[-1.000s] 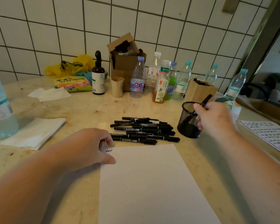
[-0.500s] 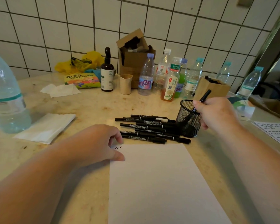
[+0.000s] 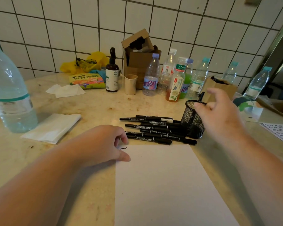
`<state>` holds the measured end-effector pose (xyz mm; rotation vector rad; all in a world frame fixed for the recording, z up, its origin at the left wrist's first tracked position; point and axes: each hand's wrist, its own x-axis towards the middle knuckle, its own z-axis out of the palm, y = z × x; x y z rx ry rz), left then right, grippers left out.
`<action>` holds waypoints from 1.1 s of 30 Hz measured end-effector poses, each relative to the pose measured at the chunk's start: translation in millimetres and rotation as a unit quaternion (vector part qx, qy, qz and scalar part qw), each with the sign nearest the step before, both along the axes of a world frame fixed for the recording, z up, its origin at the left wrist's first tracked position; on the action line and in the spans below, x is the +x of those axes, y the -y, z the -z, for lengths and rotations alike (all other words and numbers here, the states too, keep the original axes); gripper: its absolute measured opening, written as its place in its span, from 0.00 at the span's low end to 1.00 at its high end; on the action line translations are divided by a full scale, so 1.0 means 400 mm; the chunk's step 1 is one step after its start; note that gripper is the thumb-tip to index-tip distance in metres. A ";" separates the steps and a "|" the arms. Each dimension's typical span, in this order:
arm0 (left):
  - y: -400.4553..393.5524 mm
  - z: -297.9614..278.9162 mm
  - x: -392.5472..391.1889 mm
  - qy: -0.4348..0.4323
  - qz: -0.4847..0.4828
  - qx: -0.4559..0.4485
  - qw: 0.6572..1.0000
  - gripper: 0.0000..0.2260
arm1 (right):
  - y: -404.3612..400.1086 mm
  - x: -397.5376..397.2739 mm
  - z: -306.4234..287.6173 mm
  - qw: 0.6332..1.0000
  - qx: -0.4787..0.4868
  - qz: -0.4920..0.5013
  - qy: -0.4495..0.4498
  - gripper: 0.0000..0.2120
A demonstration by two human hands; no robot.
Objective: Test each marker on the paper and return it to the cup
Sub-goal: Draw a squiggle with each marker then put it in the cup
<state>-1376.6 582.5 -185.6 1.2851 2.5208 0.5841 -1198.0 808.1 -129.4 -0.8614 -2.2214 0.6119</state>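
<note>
A white sheet of paper lies in front of me with one small black squiggle near its top left corner. My left hand rests on that corner, fingers curled, thumb pressing the sheet. Several black markers lie in a pile just beyond the paper. To their right stands a black mesh cup with one black marker sticking up out of it. My right hand hovers over the cup's right side, fingers spread, holding nothing.
A large water bottle stands at the left beside a folded tissue. Along the tiled wall are several bottles, a paper cup, a cardboard box and a dark pump bottle. A written sheet lies at the right.
My right hand has let go of the marker, which now stands in the mesh cup, and its fingers have opened. My left hand has stayed on the paper.
</note>
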 end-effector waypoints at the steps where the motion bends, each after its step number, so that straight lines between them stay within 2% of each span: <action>1: 0.000 0.000 0.000 -0.001 0.000 -0.001 1.000 0.18 | 0.015 0.000 0.006 0.999 0.021 -0.040 0.016 0.14; 3: 0.000 -0.001 0.000 -0.007 0.000 -0.004 1.000 0.18 | 0.040 -0.013 0.029 0.987 0.056 -0.105 0.109 0.02; 6: -0.002 -0.004 0.001 -0.019 0.003 -0.008 1.000 0.18 | 0.059 -0.047 0.082 0.958 0.097 -0.167 0.212 0.01; 11: -0.002 -0.006 -0.001 -0.043 0.016 -0.008 0.999 0.23 | 0.082 -0.089 0.132 0.944 0.124 -0.183 0.245 0.09; 17: 0.000 -0.012 0.002 -0.043 0.019 -0.015 0.999 0.23 | 0.104 -0.110 0.119 0.935 0.112 -0.185 0.282 0.08; 21: 0.000 -0.013 0.005 -0.033 0.018 -0.015 0.999 0.22 | 0.122 -0.104 0.096 0.902 0.180 -0.196 0.339 0.11; 23: 0.001 -0.013 0.006 -0.026 0.014 -0.010 1.000 0.21 | 0.140 -0.097 0.077 0.904 0.192 -0.185 0.334 0.10; 25: 0.001 -0.013 0.009 -0.022 0.007 -0.007 1.000 0.19 | 0.157 -0.093 0.054 0.935 0.146 -0.164 0.278 0.04; 27: -0.001 -0.013 0.011 -0.023 0.000 -0.009 1.000 0.18 | 0.167 -0.094 0.043 0.971 0.011 -0.161 0.178 0.03; 28: -0.002 -0.014 0.013 -0.027 -0.002 -0.009 1.000 0.18 | 0.171 -0.098 0.045 0.974 -0.073 -0.172 0.126 0.03; 31: -0.005 -0.024 0.017 -0.036 -0.003 0.011 0.999 0.16 | 0.188 -0.106 0.082 0.939 -0.274 -0.208 -0.004 0.06; 33: -0.006 -0.032 0.017 -0.034 0.001 0.045 0.998 0.12 | 0.191 -0.108 0.118 0.910 -0.334 -0.234 -0.073 0.06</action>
